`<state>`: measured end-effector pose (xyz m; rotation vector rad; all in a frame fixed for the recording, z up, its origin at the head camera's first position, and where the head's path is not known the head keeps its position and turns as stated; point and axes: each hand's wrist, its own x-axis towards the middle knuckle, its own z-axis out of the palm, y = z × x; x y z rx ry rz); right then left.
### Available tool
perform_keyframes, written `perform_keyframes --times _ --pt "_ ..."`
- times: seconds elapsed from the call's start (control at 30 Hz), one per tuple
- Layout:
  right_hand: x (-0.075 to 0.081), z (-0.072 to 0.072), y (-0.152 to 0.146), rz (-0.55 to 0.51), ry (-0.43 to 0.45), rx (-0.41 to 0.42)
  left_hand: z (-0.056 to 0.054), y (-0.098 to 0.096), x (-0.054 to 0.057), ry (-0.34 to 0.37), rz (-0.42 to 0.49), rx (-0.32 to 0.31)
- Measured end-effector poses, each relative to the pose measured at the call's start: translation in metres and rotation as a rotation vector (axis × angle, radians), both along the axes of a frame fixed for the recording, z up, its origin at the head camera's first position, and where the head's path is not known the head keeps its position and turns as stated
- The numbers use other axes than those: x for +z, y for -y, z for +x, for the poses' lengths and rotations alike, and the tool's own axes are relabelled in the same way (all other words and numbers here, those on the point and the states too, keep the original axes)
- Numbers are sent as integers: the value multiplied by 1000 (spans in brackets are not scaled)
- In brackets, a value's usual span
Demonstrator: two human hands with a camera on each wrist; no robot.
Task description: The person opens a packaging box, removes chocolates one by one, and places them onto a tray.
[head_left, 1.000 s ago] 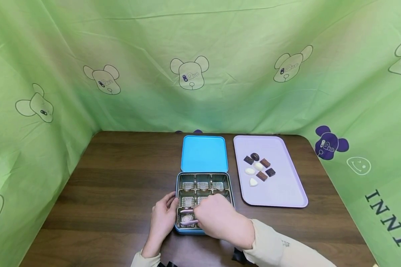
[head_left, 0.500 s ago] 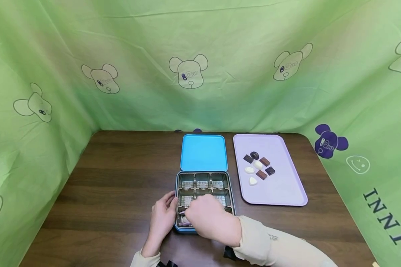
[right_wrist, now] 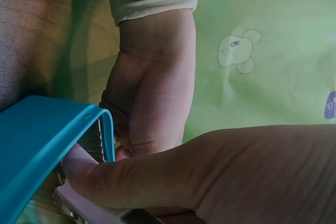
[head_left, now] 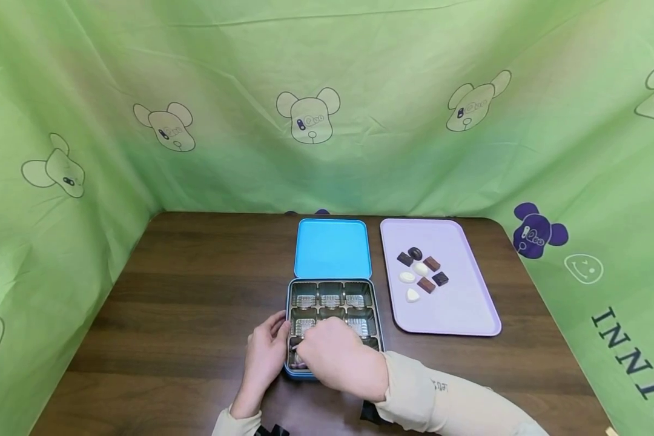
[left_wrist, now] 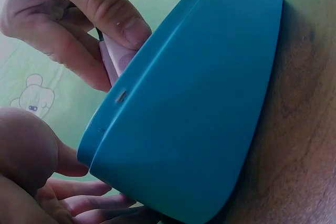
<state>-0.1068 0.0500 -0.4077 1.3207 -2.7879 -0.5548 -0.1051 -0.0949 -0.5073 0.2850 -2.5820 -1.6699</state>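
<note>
My right hand (head_left: 338,354) grips pale purple tongs (left_wrist: 118,56), thumb pressing on one arm in the right wrist view. The tongs' ends (head_left: 298,365) reach down into the front left compartment of a blue tin (head_left: 288,300) with a clear divided insert. A white chocolate in that compartment is now mostly hidden behind my hand. My left hand (head_left: 267,351) rests against the tin's left side, its fingers stretched along the wall in the left wrist view. The tin's lid (head_left: 332,248) lies folded open at the back.
Right of the tin stands a lilac tray (head_left: 463,315). It bears several chocolates, among them a brown block (head_left: 427,285), a dark ring-shaped piece (head_left: 415,254) and a white triangular one (head_left: 412,295). Green printed cloth (head_left: 223,169) surrounds the wooden table (head_left: 196,303).
My right hand, with the tongs, has shifted left and lower over the front left compartment, covering more of it. My left hand has kept its place on the tin's side.
</note>
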Motion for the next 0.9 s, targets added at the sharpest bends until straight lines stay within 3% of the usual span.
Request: perform_keyframes --times 0.37,0.9 --pt "2 -5 -8 -25 25 64 0 0 1 8 1 5" --pt "35 1 -31 -135 -16 35 -1 -1 -2 14 30 8"
